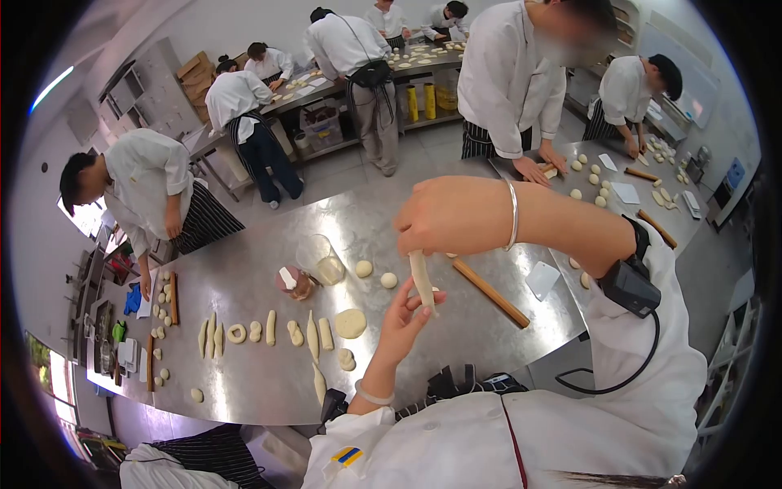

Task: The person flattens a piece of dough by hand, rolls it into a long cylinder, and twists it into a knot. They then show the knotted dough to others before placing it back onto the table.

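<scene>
A long strip of pale dough (420,279) hangs upright between my two hands above the steel table. My right hand (440,216) is raised, its fingers closed on the strip's upper end. Lower down, my left hand (399,326) pinches the bottom end between thumb and fingers. Just left of the strip lie round dough balls (388,280). To the right rests a wooden rolling pin (490,293), and beyond it a white dough scraper (542,280). A flat dough disc (350,323) sits left of my left hand.
Shaped dough pieces (270,328) lie in a row on the steel table (252,383). A clear container (330,269) and a jar (295,283) stand behind them. Co-workers in white jackets (509,81) work around this table and at a back table.
</scene>
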Action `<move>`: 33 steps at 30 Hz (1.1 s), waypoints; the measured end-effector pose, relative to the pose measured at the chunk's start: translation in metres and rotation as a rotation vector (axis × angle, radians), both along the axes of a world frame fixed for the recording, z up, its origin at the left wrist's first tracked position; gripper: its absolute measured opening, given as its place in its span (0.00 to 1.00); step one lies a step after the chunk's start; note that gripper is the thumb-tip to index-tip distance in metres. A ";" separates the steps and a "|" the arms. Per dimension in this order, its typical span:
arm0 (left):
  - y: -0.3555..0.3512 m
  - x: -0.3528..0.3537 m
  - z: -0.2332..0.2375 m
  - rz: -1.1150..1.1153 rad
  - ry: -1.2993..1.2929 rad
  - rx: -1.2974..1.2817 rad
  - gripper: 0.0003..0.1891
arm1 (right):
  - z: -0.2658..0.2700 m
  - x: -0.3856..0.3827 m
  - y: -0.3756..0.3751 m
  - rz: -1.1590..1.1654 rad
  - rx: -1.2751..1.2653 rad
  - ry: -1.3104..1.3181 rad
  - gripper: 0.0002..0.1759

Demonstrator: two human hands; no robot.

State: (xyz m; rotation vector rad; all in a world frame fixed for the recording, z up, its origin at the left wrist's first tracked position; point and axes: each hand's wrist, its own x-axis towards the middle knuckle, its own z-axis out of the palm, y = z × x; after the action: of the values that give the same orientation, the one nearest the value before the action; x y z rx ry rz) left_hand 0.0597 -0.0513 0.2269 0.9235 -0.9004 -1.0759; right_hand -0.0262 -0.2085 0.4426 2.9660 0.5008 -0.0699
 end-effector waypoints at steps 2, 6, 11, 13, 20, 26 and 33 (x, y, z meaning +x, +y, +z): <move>0.004 -0.001 0.012 0.010 -0.100 -0.067 0.36 | 0.010 -0.004 -0.003 0.003 0.125 -0.047 0.10; 0.015 -0.009 0.035 0.068 -0.110 -0.180 0.39 | 0.020 -0.003 -0.018 -0.050 0.459 -0.125 0.13; 0.020 -0.008 0.063 0.071 -0.144 -0.384 0.41 | 0.007 -0.001 -0.042 -0.106 0.618 -0.252 0.14; 0.018 -0.002 0.076 0.095 -0.279 -0.386 0.41 | -0.007 -0.001 -0.047 -0.147 0.715 -0.339 0.13; 0.000 0.010 0.100 0.099 -0.427 -0.321 0.41 | -0.035 -0.008 -0.060 -0.209 0.771 -0.477 0.12; -0.019 0.015 0.112 0.053 -0.375 -0.335 0.39 | -0.054 -0.015 -0.068 -0.286 0.870 -0.607 0.12; -0.047 0.011 0.076 -0.038 -0.270 -0.181 0.42 | 0.031 -0.018 -0.089 -0.086 0.521 -0.470 0.10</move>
State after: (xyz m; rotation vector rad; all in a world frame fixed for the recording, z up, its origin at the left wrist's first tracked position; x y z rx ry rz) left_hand 0.0708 -0.0983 0.3031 0.9152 -1.2218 -0.8971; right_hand -0.0440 -0.2977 0.4736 3.3187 0.3665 0.8509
